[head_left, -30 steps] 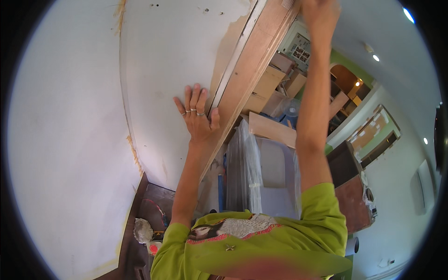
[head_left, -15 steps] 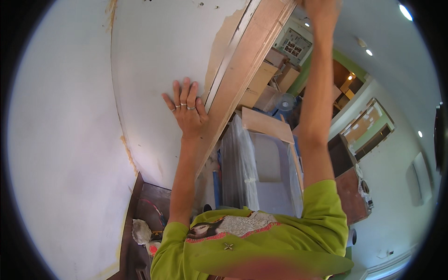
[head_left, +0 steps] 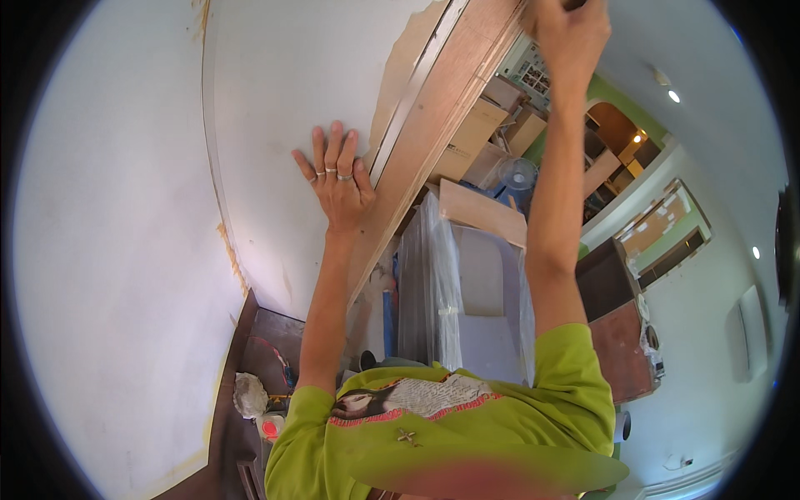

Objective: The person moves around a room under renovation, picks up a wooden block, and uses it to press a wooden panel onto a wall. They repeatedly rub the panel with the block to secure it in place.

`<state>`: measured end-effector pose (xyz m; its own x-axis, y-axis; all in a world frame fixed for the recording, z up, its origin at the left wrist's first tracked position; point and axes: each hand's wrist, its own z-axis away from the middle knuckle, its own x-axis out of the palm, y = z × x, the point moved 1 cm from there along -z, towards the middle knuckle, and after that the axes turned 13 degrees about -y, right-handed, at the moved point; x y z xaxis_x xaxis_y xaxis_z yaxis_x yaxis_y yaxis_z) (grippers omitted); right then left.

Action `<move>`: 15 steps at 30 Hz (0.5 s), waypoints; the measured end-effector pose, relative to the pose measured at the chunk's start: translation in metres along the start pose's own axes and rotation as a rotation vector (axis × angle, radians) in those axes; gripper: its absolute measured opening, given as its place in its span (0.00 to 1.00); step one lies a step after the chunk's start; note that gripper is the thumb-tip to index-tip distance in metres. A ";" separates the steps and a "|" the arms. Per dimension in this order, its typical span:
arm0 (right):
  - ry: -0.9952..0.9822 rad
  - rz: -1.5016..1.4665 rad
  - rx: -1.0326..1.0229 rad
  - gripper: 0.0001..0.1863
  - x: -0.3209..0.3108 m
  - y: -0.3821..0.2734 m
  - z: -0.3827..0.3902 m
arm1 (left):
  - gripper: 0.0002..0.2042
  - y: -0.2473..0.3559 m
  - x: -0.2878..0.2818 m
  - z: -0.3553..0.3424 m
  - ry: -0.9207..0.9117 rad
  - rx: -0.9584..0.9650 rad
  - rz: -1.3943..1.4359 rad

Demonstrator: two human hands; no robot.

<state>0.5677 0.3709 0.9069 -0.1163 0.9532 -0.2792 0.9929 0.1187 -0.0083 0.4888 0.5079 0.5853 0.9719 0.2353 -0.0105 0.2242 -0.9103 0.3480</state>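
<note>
My left hand [head_left: 340,187] lies flat on a white wall panel [head_left: 283,92], fingers spread, with rings on some of them. Just to its right runs a narrow pale metal-like strip [head_left: 417,87] beside a bare wooden edge board [head_left: 433,117]. High at the top edge of the picture, my right hand [head_left: 571,37] is closed round something dark, cut off by the frame and too hidden to name. That hand is near the upper end of the wooden board; whether what it holds touches the board I cannot tell.
Beyond the board stands furniture wrapped in clear plastic [head_left: 437,292], with a wooden panel [head_left: 479,212] on top. Cardboard boxes [head_left: 471,137] and a fan [head_left: 518,175] are farther back. A dark brown cabinet [head_left: 617,350] stands right; a brown ledge with clutter [head_left: 250,396] lies lower left.
My right hand has come slightly lower into the picture, showing more of its curled fingers. My left hand stays flat on the panel; the whole view has shifted a little.
</note>
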 end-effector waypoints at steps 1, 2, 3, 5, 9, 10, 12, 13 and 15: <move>0.004 0.014 -0.034 0.40 -0.001 0.002 -0.003 | 0.23 0.000 0.000 0.001 -0.001 -0.002 -0.003; 0.007 0.032 -0.068 0.40 -0.002 0.003 -0.004 | 0.23 0.000 0.000 0.001 -0.002 -0.005 -0.003; -0.036 0.165 -0.074 0.43 0.006 0.005 0.020 | 0.23 0.000 0.001 0.002 -0.011 -0.017 -0.002; 0.074 0.190 -0.135 0.46 0.029 0.001 0.083 | 0.23 0.000 0.001 0.001 -0.001 -0.006 -0.001; -0.013 -0.016 0.075 0.53 0.032 0.006 0.101 | 0.23 0.001 -0.001 -0.002 0.024 0.021 -0.008; -0.072 0.007 0.014 0.51 0.024 0.007 0.080 | 0.23 0.001 0.000 -0.003 0.011 -0.002 -0.010; -0.188 -0.002 0.059 0.48 0.002 0.005 0.030 | 0.23 0.002 -0.001 -0.003 0.031 0.015 -0.003; -0.115 0.004 0.016 0.45 0.001 0.004 0.014 | 0.23 0.003 -0.001 -0.003 0.009 -0.009 -0.005; 0.024 0.014 -0.058 0.40 0.003 0.002 0.001 | 0.23 0.003 -0.001 -0.001 0.021 -0.004 0.002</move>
<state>0.5698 0.3736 0.9053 -0.1036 0.9611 -0.2561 0.9914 0.1206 0.0515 0.4887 0.5051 0.5874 0.9707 0.2402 0.0097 0.2216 -0.9096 0.3516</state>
